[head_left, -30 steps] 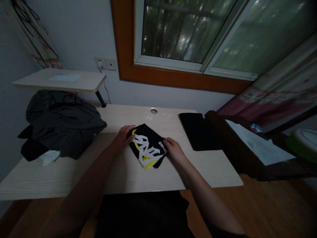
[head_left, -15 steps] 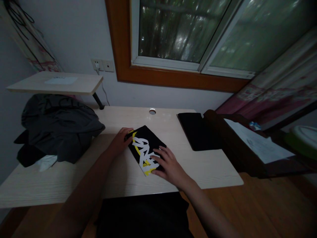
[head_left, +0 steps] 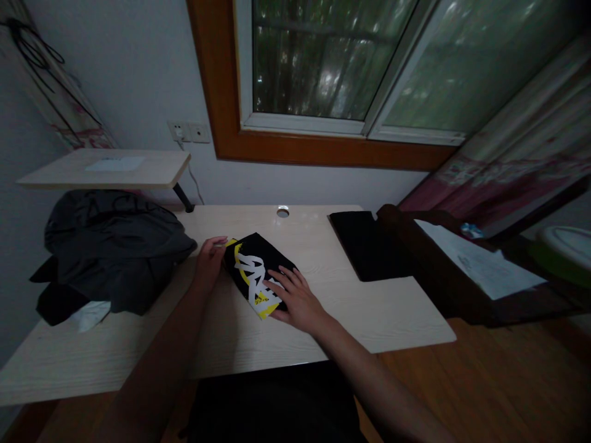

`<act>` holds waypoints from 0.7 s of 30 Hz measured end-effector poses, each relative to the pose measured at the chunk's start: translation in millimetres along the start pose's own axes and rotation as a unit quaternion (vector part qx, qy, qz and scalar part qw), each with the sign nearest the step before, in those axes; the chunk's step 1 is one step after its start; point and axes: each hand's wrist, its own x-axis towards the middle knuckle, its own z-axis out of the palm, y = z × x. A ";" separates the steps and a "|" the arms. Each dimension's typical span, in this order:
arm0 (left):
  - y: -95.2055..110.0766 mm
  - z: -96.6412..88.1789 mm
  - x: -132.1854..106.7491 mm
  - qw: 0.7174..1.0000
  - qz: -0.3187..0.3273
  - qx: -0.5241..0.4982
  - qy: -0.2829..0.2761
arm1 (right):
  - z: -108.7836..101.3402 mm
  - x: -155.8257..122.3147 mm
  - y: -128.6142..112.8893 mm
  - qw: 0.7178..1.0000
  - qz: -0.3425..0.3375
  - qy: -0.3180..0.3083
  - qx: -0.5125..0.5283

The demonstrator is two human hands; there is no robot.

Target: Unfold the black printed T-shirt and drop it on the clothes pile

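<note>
What looks like a folded black T-shirt [head_left: 277, 257] with a white and yellow print lies on the pale wooden desk [head_left: 369, 320] in front of me. My right hand [head_left: 295, 298] rests on its right side, fingers spread out over the print, palm down. At the far left corner is my left hand [head_left: 210, 261], its fingers loosely bent and their tips beside the yellow edge. I cannot make out any cloth gripped in it.
A heap of dark grey clothing [head_left: 115, 246] sits at the left under a small raised shelf [head_left: 152, 175]. Toward the right lies a flat black item [head_left: 369, 246]. Beyond it a paper sheet [head_left: 480, 264] rests on dark furniture. A cable hole [head_left: 282, 212] is near the back edge.
The folded T-shirt has shifted left on the desk, and both hands have moved left along with it. The left hand's fingers now reach less over its corner.
</note>
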 end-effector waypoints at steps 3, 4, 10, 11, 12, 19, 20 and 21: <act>-4.7 -1.1 1.6 1.000 0.000 0.007 0.015 | 0.0 1.7 -0.5 1.000 0.002 0.001 0.003; -5.0 -1.1 1.6 1.000 0.003 0.012 0.017 | -0.3 1.6 -0.5 1.000 0.003 0.002 0.005; 6.0 -0.2 -2.1 0.996 0.055 0.075 -0.009 | -0.4 1.0 -0.7 1.000 0.008 0.007 0.008; 8.2 -0.1 -2.6 0.994 0.066 0.089 -0.016 | -0.2 1.1 -0.8 1.000 0.009 0.009 0.009; 9.8 0.0 -3.0 0.992 0.075 0.100 -0.022 | 0.0 1.1 -0.9 1.000 0.009 0.011 0.010; 7.7 0.1 -4.2 0.991 0.079 0.105 -0.027 | 2.6 -0.3 -0.6 0.999 0.014 0.024 0.026; 7.0 0.3 -4.3 0.991 0.082 0.105 -0.027 | 3.4 -0.6 -0.3 0.999 0.015 0.027 0.028; 6.5 0.5 -4.4 0.990 0.087 0.107 -0.028 | 4.3 -0.7 0.1 0.999 0.016 0.030 0.029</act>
